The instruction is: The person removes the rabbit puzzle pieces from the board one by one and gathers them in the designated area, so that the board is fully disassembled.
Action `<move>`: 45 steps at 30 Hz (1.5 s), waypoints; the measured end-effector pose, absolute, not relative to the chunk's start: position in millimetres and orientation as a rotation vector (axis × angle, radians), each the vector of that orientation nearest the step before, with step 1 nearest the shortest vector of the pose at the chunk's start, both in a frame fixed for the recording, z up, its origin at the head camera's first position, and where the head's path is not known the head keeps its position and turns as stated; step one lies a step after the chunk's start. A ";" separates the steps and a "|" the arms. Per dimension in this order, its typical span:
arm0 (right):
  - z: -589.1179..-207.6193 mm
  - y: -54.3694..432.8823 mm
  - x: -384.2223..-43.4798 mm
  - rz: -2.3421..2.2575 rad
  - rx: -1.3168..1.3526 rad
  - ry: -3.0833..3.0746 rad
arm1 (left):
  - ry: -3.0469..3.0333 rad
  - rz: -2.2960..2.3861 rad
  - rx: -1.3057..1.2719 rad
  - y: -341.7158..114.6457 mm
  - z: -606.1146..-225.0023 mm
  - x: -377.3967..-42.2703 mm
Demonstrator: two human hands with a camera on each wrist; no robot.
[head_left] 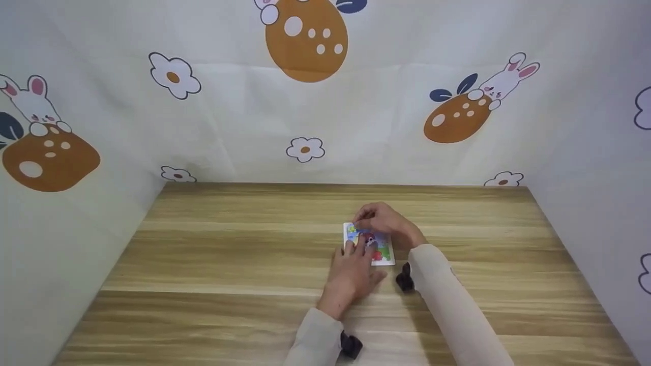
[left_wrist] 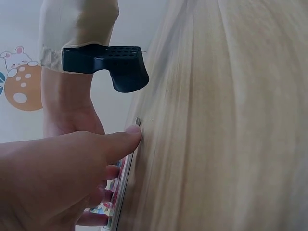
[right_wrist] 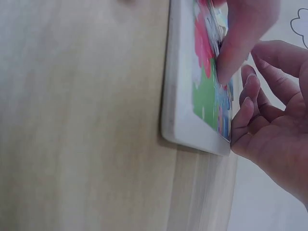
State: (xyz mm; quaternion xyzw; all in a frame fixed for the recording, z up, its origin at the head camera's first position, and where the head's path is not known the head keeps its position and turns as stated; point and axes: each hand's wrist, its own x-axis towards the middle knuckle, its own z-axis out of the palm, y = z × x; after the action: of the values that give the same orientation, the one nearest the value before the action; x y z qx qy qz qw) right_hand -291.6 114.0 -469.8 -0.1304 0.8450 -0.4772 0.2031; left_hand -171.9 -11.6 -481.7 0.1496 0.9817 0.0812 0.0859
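Observation:
A small white-bordered picture board (head_left: 384, 258) with a colourful cartoon print lies flat on the wooden table. My left hand (head_left: 352, 272) reaches over its near left edge, fingers spread and fingertips resting on the picture. In the left wrist view, the left thumb (left_wrist: 126, 140) extends along the board's edge. My right hand (head_left: 389, 223) is bent over the board's far edge, with thumb and fingertips close together at the far left part. The right wrist view shows the right fingers (right_wrist: 250, 91) curled beside the board; I cannot tell whether they pinch anything.
The wooden table (head_left: 218, 264) extends around the board on all sides. A pale cloth (head_left: 244, 112) printed with rabbits, orange fruit and flowers rises behind the table and along both sides. Black wrist mounts (head_left: 351, 345) sit at both sleeves.

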 end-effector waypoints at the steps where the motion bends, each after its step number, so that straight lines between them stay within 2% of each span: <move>1: -470.0 114.0 -291.8 -1.347 -0.361 2.348 | 2.927 0.238 0.446 -11.7 -481.6 -171.9; 15: -466.3 126.4 -293.1 -1.344 -0.443 2.389 | 2.938 0.265 0.451 -11.3 -484.6 -172.5; 22: -451.3 154.5 -295.5 -1.244 -0.421 2.469 | 2.920 0.295 0.440 -11.4 -483.0 -172.6; 28: -447.0 187.3 -298.6 -1.189 -0.297 2.513 | 2.916 0.278 0.438 -11.4 -482.7 -172.7; 36: -452.1 224.4 -300.3 -1.126 -0.278 2.570 | 2.905 0.304 0.433 -11.8 -480.8 -172.8; 45: -467.5 235.4 -296.5 -1.105 -0.256 2.574 | 2.900 0.297 0.440 -12.3 -482.5 -172.7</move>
State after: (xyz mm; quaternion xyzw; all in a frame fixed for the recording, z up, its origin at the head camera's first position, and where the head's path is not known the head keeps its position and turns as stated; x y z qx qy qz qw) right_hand -296.5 235.4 -467.5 -0.0899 0.9028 -0.3874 0.1636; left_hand -172.7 -12.3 -482.5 0.1486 0.9790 0.1004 0.0967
